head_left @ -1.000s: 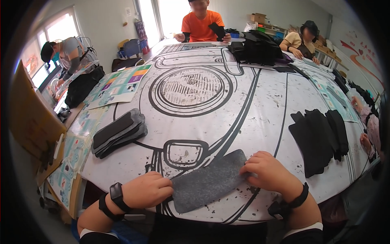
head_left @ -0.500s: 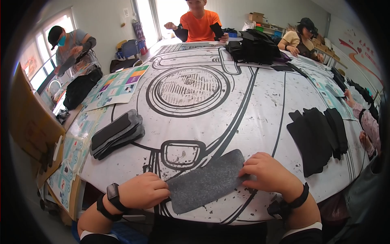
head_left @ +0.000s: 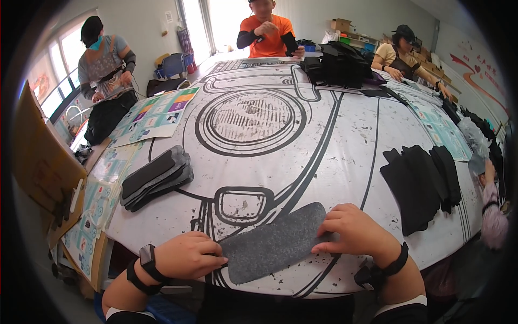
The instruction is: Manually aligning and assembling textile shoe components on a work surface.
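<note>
Grey fabric (head_left: 274,244) lies aslant on the table (head_left: 345,167). The left hand (head_left: 195,255) touches one end with its fingertips, the right hand (head_left: 353,231) the other with fingers and thumb; from where I stand, I can't tell if either pinches it. Beyond, a dark stack (head_left: 154,175) lies left, black pieces (head_left: 416,189) right.
</note>
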Demonstrator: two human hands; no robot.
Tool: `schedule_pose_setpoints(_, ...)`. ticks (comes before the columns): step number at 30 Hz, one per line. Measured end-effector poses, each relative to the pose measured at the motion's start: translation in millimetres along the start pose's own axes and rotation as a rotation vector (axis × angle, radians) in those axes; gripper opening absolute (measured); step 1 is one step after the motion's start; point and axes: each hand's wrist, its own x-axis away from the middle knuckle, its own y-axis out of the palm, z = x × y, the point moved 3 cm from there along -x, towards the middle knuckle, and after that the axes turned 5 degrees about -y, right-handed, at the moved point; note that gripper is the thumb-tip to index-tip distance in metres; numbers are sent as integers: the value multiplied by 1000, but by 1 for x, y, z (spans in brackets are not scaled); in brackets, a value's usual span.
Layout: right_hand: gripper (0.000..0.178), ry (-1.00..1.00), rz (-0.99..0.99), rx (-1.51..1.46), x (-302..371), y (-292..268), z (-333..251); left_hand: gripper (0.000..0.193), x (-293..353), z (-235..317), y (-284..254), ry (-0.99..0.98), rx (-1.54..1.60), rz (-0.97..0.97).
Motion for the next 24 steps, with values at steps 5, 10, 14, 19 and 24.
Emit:
schedule_pose_setpoints(5, 33, 50, 9, -35, -2, 1, 0, 15, 3, 0, 1, 8, -3, 6)
schedule_pose_setpoints(10, 25, 49, 39, -31, -3, 2, 4, 12, 3, 1, 1, 20, -22, 28)
schedule_pose_setpoints(14, 30, 202, 75, -160, -2, 5, 13, 12, 3, 3, 0, 10, -22, 23)
schedule_pose_setpoints(19, 29, 390, 89, -405, 2, 3, 20, 13, 6, 8, 1, -16, -45, 39)
schedule_pose_setpoints(24, 23, 522, 26, -541, 3, -1, 26, 14, 7, 10, 3, -30, -58, 41)
